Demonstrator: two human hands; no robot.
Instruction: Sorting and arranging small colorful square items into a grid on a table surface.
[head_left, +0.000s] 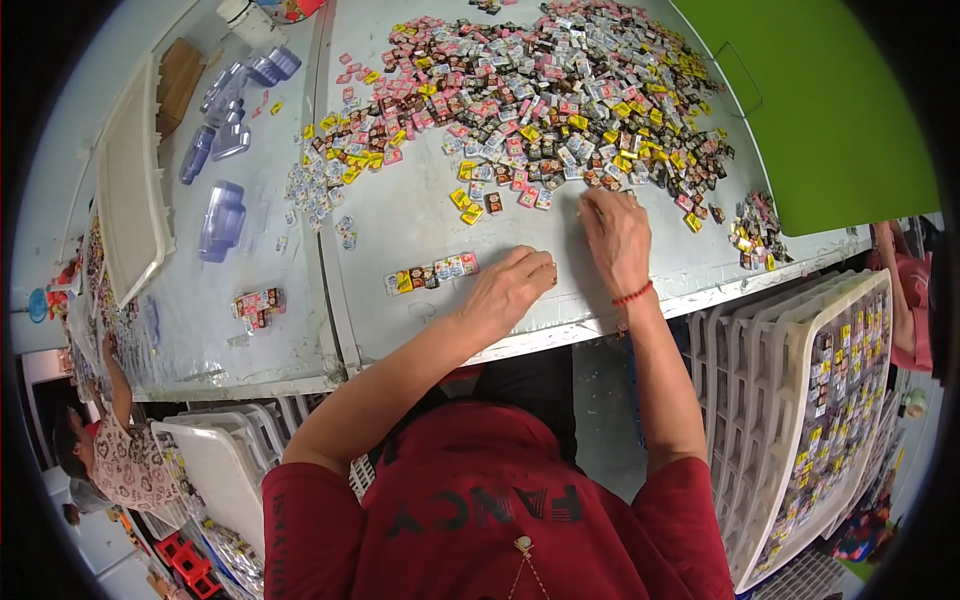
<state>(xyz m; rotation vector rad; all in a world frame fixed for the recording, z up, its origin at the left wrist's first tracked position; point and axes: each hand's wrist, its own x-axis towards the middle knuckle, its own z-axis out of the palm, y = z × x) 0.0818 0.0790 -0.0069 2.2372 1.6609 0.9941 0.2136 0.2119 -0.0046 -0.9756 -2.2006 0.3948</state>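
Observation:
A large heap of small carton-like blocks (pixel 560 100) in pink, black, yellow and white spreads over the far part of the white table (pixel 400 330). My right hand (pixel 618 238), with a red bead bracelet at the wrist, is at the heap's near edge. Its fingers are bent together, and what they hold, if anything, is hidden. Nearer to me, my left hand (pixel 508 297) is curled with its fingertips pressed together; any piece inside cannot be made out. Just left of it lies a short, straight row of the blocks (pixel 432 273), side by side.
Clear plastic trays (pixel 222 220) and a small stacked group of blocks (pixel 258 310) lie on the left table. White crates (pixel 800 400) filled with blocks stand at the right, below the table edge. A green panel (pixel 830 120) borders the far right. Another person (pixel 125 450) works at far left.

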